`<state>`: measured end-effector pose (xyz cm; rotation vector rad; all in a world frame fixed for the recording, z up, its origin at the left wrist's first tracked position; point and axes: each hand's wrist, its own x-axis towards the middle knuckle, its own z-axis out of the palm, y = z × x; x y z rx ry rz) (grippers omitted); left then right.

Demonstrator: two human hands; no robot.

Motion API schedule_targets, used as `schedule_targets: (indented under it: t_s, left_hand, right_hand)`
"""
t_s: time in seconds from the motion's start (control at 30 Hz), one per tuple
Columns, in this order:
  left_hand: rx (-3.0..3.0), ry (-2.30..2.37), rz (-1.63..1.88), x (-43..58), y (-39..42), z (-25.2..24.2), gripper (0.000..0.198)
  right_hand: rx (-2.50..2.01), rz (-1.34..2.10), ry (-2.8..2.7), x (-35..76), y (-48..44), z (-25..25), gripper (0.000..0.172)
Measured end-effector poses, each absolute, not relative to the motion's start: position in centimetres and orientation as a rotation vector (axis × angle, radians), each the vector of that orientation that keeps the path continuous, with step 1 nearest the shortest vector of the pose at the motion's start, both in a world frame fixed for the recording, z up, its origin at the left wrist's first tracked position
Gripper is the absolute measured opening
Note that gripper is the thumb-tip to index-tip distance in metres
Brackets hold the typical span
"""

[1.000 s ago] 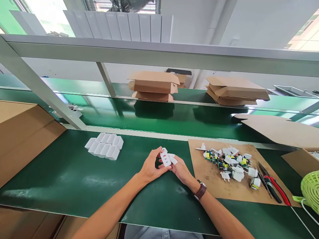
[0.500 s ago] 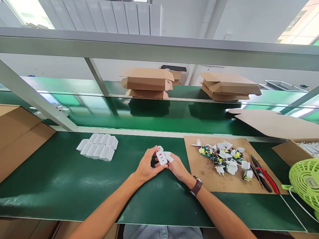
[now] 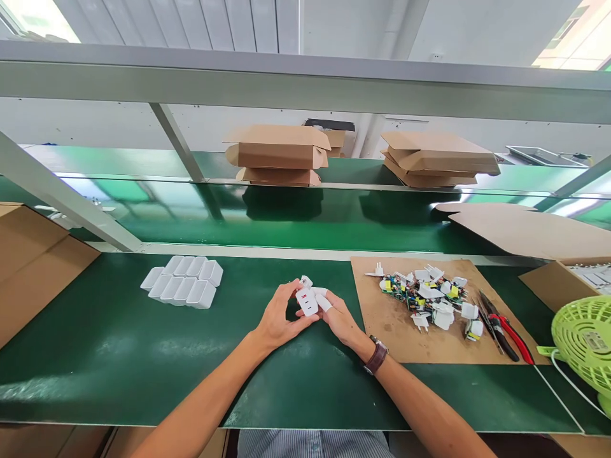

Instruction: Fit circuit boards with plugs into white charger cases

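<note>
Factory assembly line, electronics. Long green conveyor belt (image 3: pixel 296 219) behind green-matted workbench (image 3: pixel 119 356), metal frame rail (image 3: pixel 305 79) overhead. Flat-packed cardboard cartons (image 3: pixel 279 152) stacked beyond belt. Batch of white charger housings (image 3: pixel 184 289) laid in rows; heap of circuit boards and plug parts (image 3: pixel 427 296) on fibreboard sheet (image 3: pixel 405 343), red-handled cutters (image 3: pixel 506 327) beside.

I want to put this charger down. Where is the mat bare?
Bare mat lies between the shells and the left hand on the charger, and along the near edge toward the carton. The near strip of the board below the pile is bare too. Crowded: pile and cutters on the board, fan beside it.
</note>
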<state>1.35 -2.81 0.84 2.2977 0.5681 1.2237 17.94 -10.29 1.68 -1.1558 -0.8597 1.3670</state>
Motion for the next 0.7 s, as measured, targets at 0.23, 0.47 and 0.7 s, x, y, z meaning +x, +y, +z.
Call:
schedule_targets:
  t_s: [0.23, 0.47, 0.7]
  left_hand:
    - [2.313, 0.545, 1.255, 1.4, -2.7, 1.1, 0.074]
    - [2.301, 0.7, 1.173, 1.0, -2.5, 0.6, 0.074]
    - [2.075, 1.13, 0.625, 1.1, -1.3, 0.6, 0.071]
  right_hand:
    - [-1.158, 1.358, -0.874, 18.1, -10.4, 1.3, 0.044]
    - [-1.302, 0.999, -1.04, 17.6, -10.3, 1.7, 0.035]
    - [-1.441, 0.608, -1.529, 18.2, -11.6, 5.2, 0.034]
